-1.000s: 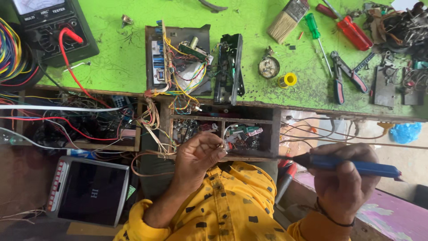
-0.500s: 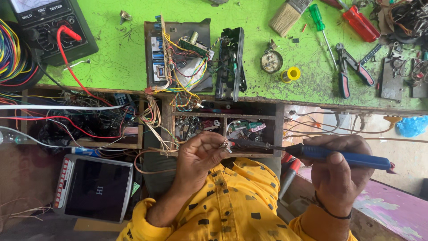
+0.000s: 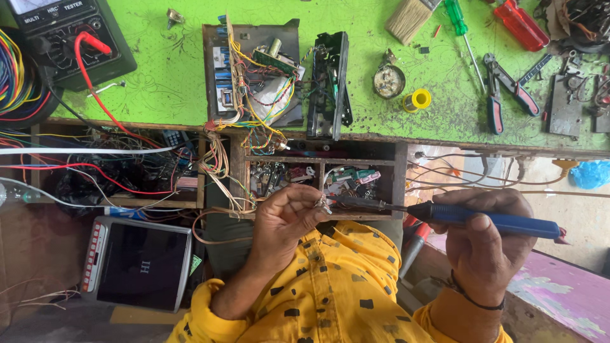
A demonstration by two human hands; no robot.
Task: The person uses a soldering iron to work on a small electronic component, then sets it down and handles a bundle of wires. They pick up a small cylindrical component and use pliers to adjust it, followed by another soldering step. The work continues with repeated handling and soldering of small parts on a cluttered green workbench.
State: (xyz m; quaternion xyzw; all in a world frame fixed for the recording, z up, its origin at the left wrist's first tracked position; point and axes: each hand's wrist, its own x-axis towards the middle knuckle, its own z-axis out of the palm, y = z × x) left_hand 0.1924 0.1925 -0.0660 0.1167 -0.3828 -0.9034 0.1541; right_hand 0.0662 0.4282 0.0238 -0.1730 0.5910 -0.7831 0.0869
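2 hands are working over the open drawer (image 3: 400, 184): the left hand (image 3: 289, 213) is pinching a tiny metal part (image 3: 325, 206), and the right hand (image 3: 486, 238) is gripping a blue soldering iron (image 3: 470, 219). Its tip is touching the part, so I think a slip could be burning the fingers (image 3: 308, 206).

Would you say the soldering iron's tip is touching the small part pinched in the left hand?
Touching: the head view shows the soldering iron tip meeting the small part in the left hand.

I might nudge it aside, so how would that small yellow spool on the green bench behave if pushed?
The small yellow spool looks light, so it would probably slide easily. It seems to lie flat on the green bench, so rolling looks unlikely unless it tips onto its rim.
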